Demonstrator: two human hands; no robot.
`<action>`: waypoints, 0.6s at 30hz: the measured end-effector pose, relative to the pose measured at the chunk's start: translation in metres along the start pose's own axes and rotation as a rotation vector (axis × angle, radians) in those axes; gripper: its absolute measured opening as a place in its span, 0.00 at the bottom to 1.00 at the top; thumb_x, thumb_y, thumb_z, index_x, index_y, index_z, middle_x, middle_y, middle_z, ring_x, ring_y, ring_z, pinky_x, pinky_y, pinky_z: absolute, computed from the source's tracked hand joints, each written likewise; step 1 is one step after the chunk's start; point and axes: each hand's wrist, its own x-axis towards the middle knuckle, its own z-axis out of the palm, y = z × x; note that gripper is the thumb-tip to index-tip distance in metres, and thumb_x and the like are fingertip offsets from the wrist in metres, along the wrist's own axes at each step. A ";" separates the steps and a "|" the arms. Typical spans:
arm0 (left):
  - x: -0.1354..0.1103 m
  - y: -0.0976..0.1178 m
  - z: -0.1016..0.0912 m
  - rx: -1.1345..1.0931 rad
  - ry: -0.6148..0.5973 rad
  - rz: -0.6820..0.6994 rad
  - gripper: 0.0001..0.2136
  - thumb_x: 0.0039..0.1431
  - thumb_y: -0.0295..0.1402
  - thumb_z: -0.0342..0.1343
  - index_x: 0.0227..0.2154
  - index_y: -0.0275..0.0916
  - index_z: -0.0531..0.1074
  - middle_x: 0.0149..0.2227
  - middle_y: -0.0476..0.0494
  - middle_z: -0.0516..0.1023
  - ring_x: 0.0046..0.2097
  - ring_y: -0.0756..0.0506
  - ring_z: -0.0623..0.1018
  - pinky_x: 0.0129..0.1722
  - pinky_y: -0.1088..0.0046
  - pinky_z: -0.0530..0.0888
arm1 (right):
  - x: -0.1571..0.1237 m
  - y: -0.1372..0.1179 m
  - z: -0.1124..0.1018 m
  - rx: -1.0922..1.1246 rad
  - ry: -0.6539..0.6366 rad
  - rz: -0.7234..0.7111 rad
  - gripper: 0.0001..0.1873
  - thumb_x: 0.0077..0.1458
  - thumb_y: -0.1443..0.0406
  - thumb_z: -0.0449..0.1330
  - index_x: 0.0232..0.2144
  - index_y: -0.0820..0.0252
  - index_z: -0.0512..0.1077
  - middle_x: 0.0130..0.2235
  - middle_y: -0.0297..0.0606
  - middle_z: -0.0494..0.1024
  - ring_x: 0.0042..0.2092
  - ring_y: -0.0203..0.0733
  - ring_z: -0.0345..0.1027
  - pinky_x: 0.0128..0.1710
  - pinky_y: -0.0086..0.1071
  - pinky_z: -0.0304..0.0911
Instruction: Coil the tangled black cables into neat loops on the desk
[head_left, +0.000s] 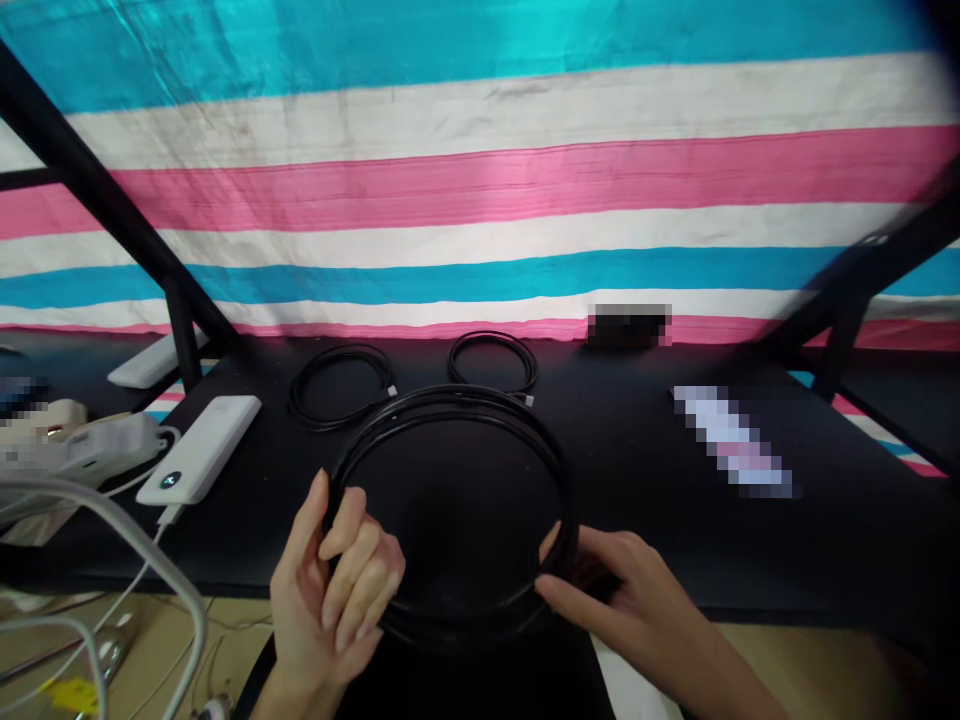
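A coil of black cable (457, 395) is held up above the front edge of the black table (630, 480). My left hand (337, 580) grips the coil's left side, its fingers curled round the loops. On the right side, my right hand (615, 575) pinches the loops between thumb and fingers. Two thinner coiled black cables lie on the table behind the held coil: one at the left (300, 400) and one at the middle (491, 335), each with a light-coloured plug end showing.
A white power bank (206, 445) with a plugged-in cable lies at the left, beside a white power strip (112, 440). Black frame bars (112, 205) slant at both sides. A pixelated strip (731, 440) lies at the right. A striped sheet (480, 180) hangs behind.
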 end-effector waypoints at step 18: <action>0.005 -0.014 -0.012 -0.076 0.294 0.001 0.25 0.63 0.41 0.46 0.14 0.41 0.44 0.10 0.60 0.36 0.09 0.57 0.36 0.08 0.83 0.56 | -0.022 0.052 -0.002 0.695 0.151 -0.104 0.43 0.20 0.38 0.67 0.41 0.50 0.76 0.31 0.44 0.77 0.24 0.44 0.69 0.17 0.32 0.61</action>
